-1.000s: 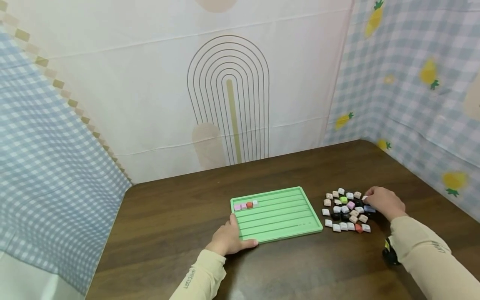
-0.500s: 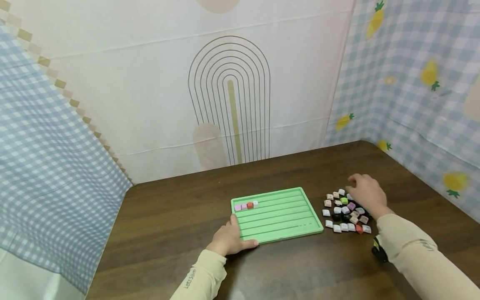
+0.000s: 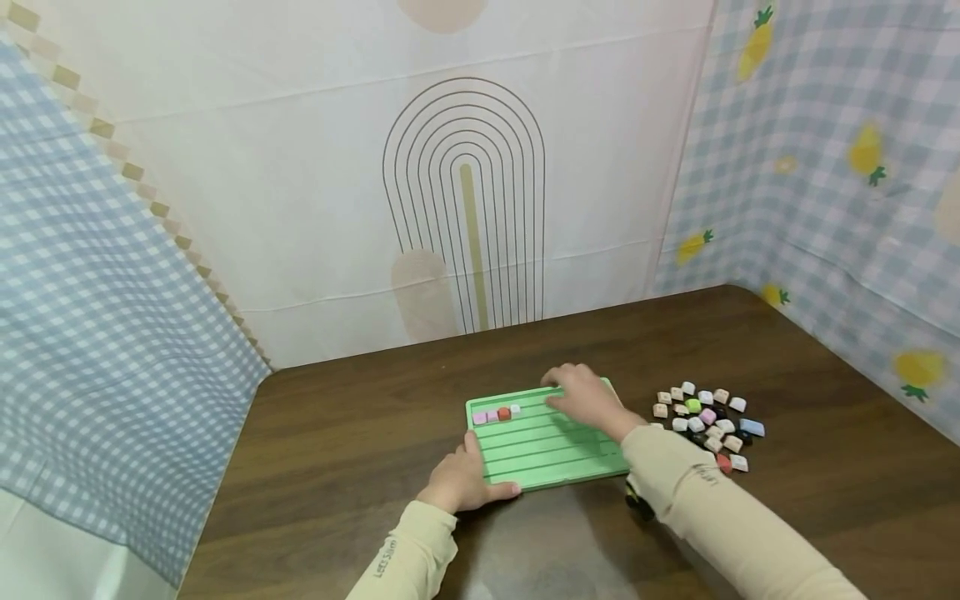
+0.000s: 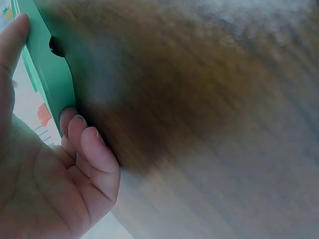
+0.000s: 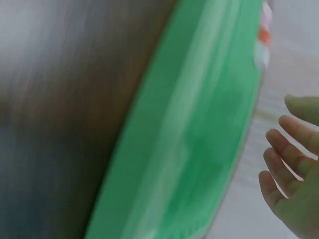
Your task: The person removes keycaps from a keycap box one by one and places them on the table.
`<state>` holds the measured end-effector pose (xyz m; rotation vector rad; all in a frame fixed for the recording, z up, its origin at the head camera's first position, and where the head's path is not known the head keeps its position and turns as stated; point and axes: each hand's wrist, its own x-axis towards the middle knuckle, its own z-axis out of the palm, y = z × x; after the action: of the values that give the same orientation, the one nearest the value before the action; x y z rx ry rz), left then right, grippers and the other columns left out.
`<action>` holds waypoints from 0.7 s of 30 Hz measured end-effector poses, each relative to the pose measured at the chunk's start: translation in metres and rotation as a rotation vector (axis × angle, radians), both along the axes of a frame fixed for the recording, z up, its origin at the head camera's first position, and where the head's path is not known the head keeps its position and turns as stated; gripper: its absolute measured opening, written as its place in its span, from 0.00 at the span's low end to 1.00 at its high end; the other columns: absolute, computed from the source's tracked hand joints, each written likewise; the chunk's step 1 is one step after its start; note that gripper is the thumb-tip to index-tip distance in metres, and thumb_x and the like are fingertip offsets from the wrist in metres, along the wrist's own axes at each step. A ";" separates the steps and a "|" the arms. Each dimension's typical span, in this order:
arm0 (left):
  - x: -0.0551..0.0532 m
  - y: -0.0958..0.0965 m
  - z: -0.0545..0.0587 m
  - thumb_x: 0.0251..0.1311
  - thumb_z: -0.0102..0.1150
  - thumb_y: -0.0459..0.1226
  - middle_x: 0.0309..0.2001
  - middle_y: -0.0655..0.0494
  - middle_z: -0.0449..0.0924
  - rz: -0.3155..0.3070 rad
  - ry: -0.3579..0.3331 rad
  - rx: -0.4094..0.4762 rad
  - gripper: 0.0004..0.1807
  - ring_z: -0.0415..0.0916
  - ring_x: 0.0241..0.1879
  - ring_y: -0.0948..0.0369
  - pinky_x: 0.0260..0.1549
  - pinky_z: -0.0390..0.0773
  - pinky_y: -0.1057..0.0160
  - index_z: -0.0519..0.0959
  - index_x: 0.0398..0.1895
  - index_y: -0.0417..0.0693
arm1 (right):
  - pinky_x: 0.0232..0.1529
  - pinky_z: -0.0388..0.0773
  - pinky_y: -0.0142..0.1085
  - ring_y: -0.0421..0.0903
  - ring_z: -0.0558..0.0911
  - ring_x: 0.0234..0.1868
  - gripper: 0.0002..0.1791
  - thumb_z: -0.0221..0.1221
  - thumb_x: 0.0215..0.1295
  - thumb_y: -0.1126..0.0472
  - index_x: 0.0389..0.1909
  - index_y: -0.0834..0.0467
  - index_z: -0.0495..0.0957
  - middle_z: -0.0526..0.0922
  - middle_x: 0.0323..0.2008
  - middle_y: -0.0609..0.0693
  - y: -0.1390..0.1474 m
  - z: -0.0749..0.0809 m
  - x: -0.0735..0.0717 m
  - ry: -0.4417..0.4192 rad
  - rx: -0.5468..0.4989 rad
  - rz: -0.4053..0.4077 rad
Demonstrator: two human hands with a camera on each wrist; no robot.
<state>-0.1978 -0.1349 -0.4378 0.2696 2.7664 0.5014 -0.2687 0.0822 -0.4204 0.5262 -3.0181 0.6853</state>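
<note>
In the head view, a light green ridged tray lies on the table. Along its upper left groove sits a short row of keycaps: pink ones, a red keycap and a white keycap. My left hand grips the tray's near left corner, thumb along the front edge; the left wrist view shows curled fingers against its side. Above the tray's right half hovers my right hand. Its fingers are loosely bent and apart in the right wrist view, with nothing seen between them.
Right of the tray lies a loose spread of keycaps, mostly white and beige, with a green keycap and a longer blue keycap. My right forearm hides part of it. Patterned cloth hangs behind the brown table.
My right hand has left the keycap spread and swung left over the tray, uncovering the blue keycap. My left hand stays at the tray's corner.
</note>
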 end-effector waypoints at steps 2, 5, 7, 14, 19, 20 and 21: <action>0.000 0.001 -0.001 0.44 0.61 0.63 0.54 0.31 0.69 -0.004 0.003 -0.001 0.61 0.74 0.48 0.43 0.46 0.73 0.51 0.47 0.66 0.27 | 0.50 0.72 0.50 0.55 0.73 0.53 0.18 0.60 0.59 0.56 0.50 0.56 0.76 0.78 0.49 0.54 -0.015 -0.007 0.001 -0.007 0.032 0.045; -0.001 0.002 -0.001 0.44 0.61 0.64 0.55 0.31 0.68 -0.006 0.002 -0.001 0.61 0.73 0.49 0.42 0.47 0.73 0.50 0.47 0.66 0.27 | 0.50 0.72 0.48 0.54 0.74 0.51 0.19 0.60 0.60 0.56 0.51 0.57 0.76 0.78 0.48 0.54 -0.032 -0.014 0.001 -0.015 0.060 0.075; -0.001 0.002 -0.002 0.45 0.61 0.64 0.55 0.30 0.68 -0.005 -0.002 0.001 0.61 0.73 0.50 0.42 0.47 0.73 0.50 0.46 0.66 0.27 | 0.49 0.73 0.47 0.53 0.75 0.50 0.19 0.59 0.60 0.56 0.51 0.57 0.76 0.78 0.48 0.54 -0.040 -0.016 0.001 -0.015 0.070 0.074; 0.000 0.002 -0.003 0.45 0.60 0.64 0.55 0.31 0.68 -0.007 -0.003 -0.006 0.61 0.72 0.51 0.42 0.48 0.72 0.51 0.46 0.67 0.27 | 0.41 0.74 0.43 0.50 0.76 0.43 0.09 0.60 0.60 0.60 0.41 0.56 0.78 0.79 0.40 0.51 -0.051 -0.020 0.001 0.010 0.104 0.043; -0.001 0.001 -0.002 0.45 0.61 0.63 0.55 0.31 0.68 -0.005 0.002 -0.006 0.61 0.73 0.49 0.43 0.47 0.72 0.51 0.46 0.66 0.27 | 0.39 0.74 0.42 0.48 0.75 0.40 0.06 0.60 0.60 0.60 0.38 0.53 0.79 0.79 0.38 0.49 -0.054 -0.024 -0.003 0.036 0.116 0.026; -0.001 0.001 -0.001 0.45 0.61 0.63 0.55 0.31 0.68 -0.004 0.004 -0.005 0.61 0.73 0.49 0.43 0.47 0.72 0.51 0.46 0.66 0.27 | 0.39 0.74 0.42 0.48 0.75 0.39 0.05 0.60 0.60 0.59 0.37 0.53 0.79 0.79 0.37 0.49 -0.054 -0.024 -0.004 0.043 0.119 0.026; -0.001 0.000 -0.001 0.45 0.61 0.63 0.54 0.31 0.68 -0.002 0.005 -0.005 0.61 0.73 0.49 0.43 0.47 0.73 0.51 0.46 0.66 0.27 | 0.38 0.74 0.42 0.48 0.76 0.39 0.05 0.60 0.60 0.59 0.37 0.53 0.79 0.79 0.37 0.49 -0.055 -0.025 -0.005 0.047 0.124 0.027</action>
<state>-0.1986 -0.1346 -0.4387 0.2732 2.7715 0.4944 -0.2732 0.0272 -0.4449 0.5786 -3.0288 0.4809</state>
